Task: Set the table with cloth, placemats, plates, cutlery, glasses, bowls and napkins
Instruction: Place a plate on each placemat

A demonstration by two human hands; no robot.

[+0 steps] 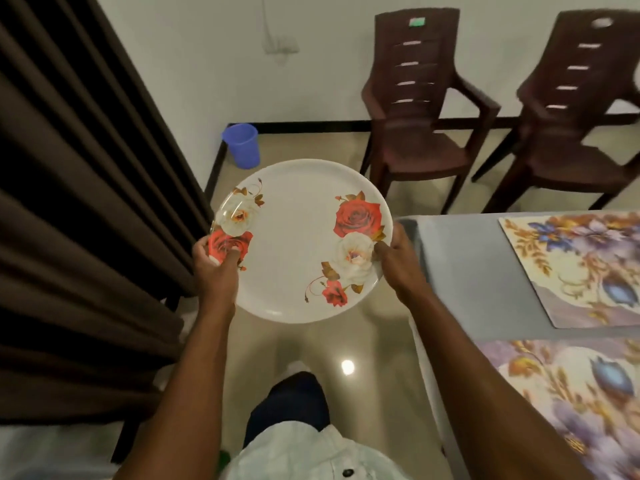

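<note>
— How many of each were there?
— One plate [298, 237], gripped at its rim by the left hand [216, 256] and the right hand [394, 252], held over the floor beside the table [460, 271]. Two placemats, the far [581, 268] and the near [575, 407], both cut off.
— Around it?
— Two chairs [420, 109], a blue bucket [242, 145], a curtain [79, 188].

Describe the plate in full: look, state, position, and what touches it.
The plate is round and white, glossy like melamine, with red and white rose prints on its left and right sides. It is bare and carries nothing. It is held in the air over the floor, left of the table's edge, tilted slightly towards the camera. The left hand and the right hand grip opposite rims, thumbs on top.
</note>
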